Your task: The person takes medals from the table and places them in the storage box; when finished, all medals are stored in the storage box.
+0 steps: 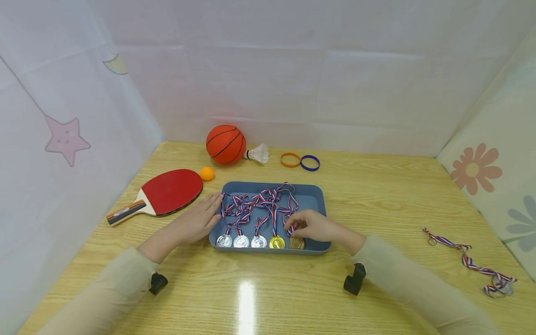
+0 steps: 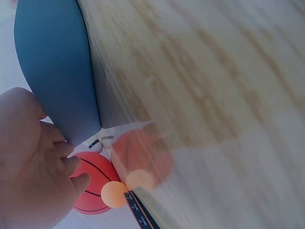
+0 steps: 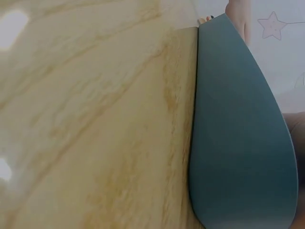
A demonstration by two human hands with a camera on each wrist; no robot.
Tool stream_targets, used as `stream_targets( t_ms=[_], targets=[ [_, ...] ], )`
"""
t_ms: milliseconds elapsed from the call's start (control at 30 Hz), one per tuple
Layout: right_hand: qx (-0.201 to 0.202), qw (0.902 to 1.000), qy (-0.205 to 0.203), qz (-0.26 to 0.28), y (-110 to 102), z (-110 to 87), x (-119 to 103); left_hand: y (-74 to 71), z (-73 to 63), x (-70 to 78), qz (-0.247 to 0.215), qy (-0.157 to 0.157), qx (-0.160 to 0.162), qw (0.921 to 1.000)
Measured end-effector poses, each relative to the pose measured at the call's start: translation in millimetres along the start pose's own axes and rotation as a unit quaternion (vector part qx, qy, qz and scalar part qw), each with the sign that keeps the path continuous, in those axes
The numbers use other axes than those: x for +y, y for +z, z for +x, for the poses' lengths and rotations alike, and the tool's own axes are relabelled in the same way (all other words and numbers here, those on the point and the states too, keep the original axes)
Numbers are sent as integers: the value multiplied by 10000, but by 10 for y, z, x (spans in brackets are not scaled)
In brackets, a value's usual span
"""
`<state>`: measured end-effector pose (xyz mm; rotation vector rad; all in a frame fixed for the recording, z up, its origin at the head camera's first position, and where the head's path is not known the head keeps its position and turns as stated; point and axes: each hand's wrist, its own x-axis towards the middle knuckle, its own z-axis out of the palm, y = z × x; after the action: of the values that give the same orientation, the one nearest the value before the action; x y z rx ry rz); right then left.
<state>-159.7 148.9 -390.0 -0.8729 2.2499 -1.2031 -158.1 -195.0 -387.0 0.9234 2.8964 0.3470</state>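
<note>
A blue-grey tray [image 1: 310, 202] holds a row of medals on striped red, white and blue ribbons [image 1: 243, 211]. Along its near side lie several silver medals [image 1: 241, 241], a gold medal [image 1: 277, 242] and a darker, bronze-looking medal [image 1: 297, 243] at the right end. My left hand [image 1: 197, 218] rests at the tray's left rim with its fingers extended; the left wrist view has its fingertips against the tray's outer wall [image 2: 57, 67]. Reaching over the near right part, my right hand [image 1: 311, 224] pinches the bronze medal's ribbon. The tray wall [image 3: 238, 124] hides most of that hand in the right wrist view.
Left of the tray lie a red table tennis bat [image 1: 172, 190] and an orange ball [image 1: 207, 173]. Behind stand a basketball [image 1: 226, 144], a shuttlecock [image 1: 258, 153], an orange wristband [image 1: 290, 160] and a blue wristband [image 1: 310, 163]. More ribboned medals [image 1: 500, 286] lie far right.
</note>
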Motion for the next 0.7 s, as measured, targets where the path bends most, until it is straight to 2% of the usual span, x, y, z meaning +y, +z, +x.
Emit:
stream_targets(
  t_ms=[400, 700],
  targets=[
    [154, 9972, 24, -730, 53, 31, 23, 1, 4, -8, 44, 14, -8, 10000],
    [221, 9956, 2, -912, 57, 37, 25, 7, 6, -11, 63, 22, 14, 10000]
  ],
)
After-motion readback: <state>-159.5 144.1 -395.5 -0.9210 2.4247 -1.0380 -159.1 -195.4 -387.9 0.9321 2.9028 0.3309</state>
